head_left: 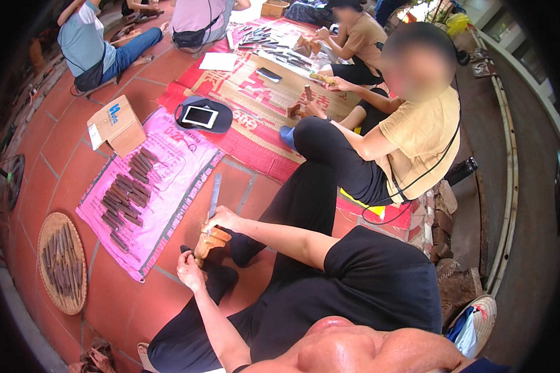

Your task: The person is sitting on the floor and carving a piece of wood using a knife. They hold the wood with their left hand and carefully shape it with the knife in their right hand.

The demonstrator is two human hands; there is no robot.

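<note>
My right hand (223, 219) is closed around a long, flat grey metal blade (214, 194), whose upper end points away from me. Whether it is a knife or a file I cannot tell. Just below it is a light-brown carved wooden piece (211, 242), with notched, stepped edges. The lower end of that wood is gripped by my left hand (191, 271), its fingers wrapped round it. A small dark tip shows by the left fingers; what it belongs to is unclear. Both hands are over my feet, in front of my bent legs.
On a pink sheet (162, 205) lie several dark sticks (126, 198); more fill a round woven tray (42, 258). Beyond are a cardboard box (119, 124), a cap (221, 118) with a white-framed tablet (200, 117), and a red mat (261, 146). A co-worker (426, 133) sits close at right.
</note>
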